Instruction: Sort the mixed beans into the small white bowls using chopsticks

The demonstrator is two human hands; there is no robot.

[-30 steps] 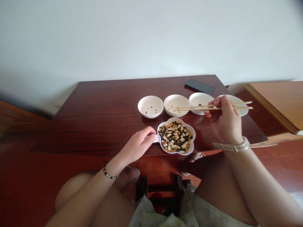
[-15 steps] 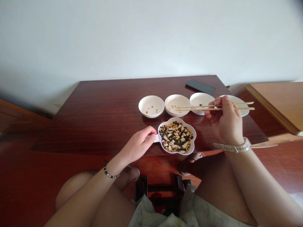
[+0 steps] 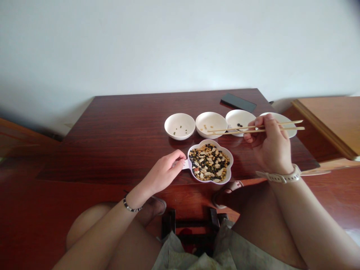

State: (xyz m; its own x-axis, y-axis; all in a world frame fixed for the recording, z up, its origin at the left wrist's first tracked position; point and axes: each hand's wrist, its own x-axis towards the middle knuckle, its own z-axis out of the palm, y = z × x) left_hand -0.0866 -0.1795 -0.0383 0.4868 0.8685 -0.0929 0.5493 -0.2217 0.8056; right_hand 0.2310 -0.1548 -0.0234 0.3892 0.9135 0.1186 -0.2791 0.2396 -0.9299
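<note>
A dark red wooden bench stands against a plain white wall. On it, near my edge, I see a flower-shaped white dish filled with mixed beans in black, yellow and pale tones. Behind the dish, four small white bowls form a row: the first bowl holds a few green beans, the second bowl a few yellow ones, the third bowl some black ones, and the fourth bowl is mostly hidden by my right hand. My left hand is closed in a pinch on the short handle at the left side of the dish. My right hand grips a pair of wooden chopsticks, tips slightly apart above the second bowl. A black phone lies at the far right of the bench, behind the bowls.
</note>
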